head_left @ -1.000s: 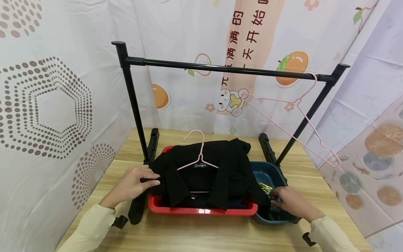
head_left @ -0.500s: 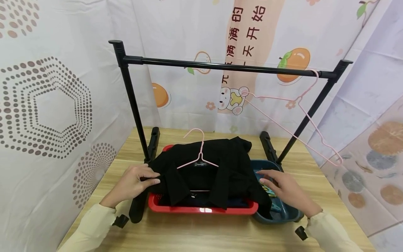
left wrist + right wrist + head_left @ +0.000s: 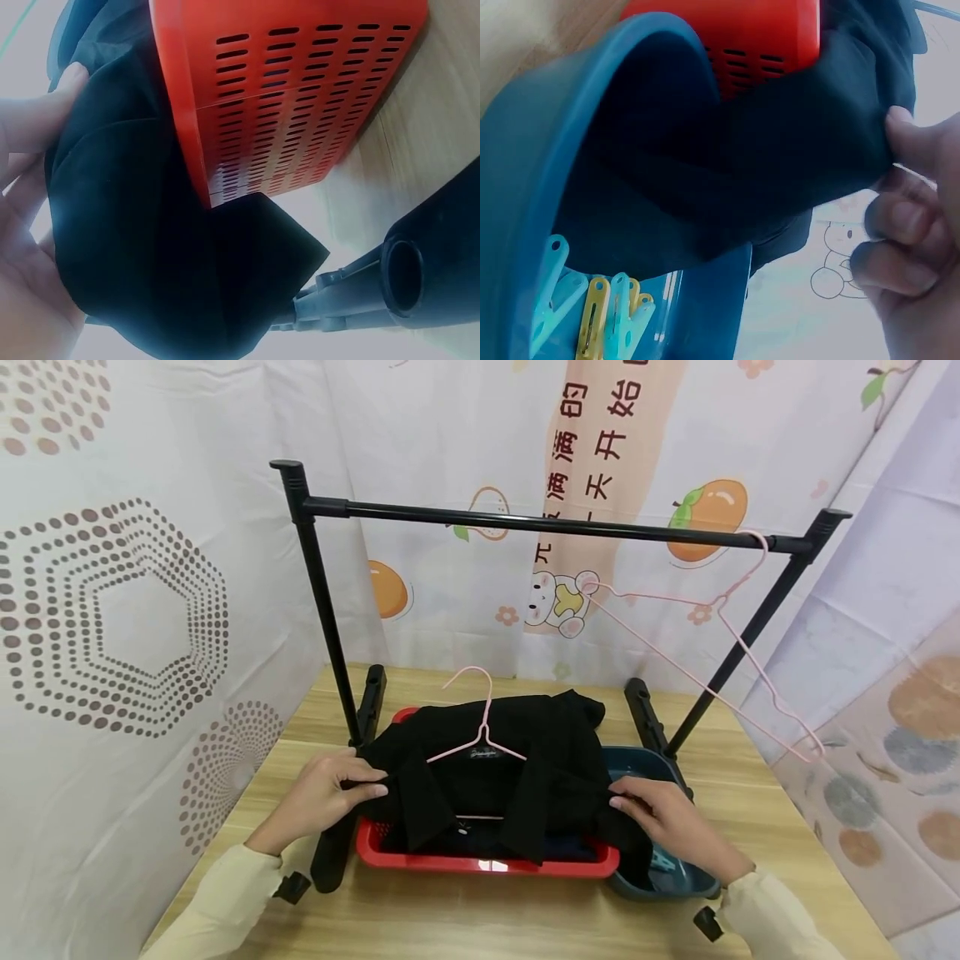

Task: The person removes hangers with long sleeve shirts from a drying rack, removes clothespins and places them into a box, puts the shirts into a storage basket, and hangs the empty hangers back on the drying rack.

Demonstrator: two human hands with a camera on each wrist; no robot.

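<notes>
A black collared shirt [image 3: 577, 735] lies over a red basket [image 3: 487, 866], with a pink hanger [image 3: 485, 720] in its neck. The hanger's hook sticks up above the collar. My left hand [image 3: 326, 793] pinches the shirt's left shoulder between thumb and fingers. At the other shoulder, my right hand [image 3: 671, 822] pinches the black cloth with thumb and forefinger. One sleeve hangs into a blue basin [image 3: 637, 762] at the right. Clothespins [image 3: 592, 319], yellow and light blue, lie in that basin in the right wrist view.
A black garment rack [image 3: 517, 522] spans over the basket, its feet on the wooden table [image 3: 420, 914]. Another pink hanger [image 3: 722, 602] hangs at the right end of its bar. Printed curtains [image 3: 480, 610] stand behind and at both sides.
My right hand has come up out of the basin, away from the clothespins, and moved left to take hold of the shirt's right shoulder. The left hand keeps its pinch.
</notes>
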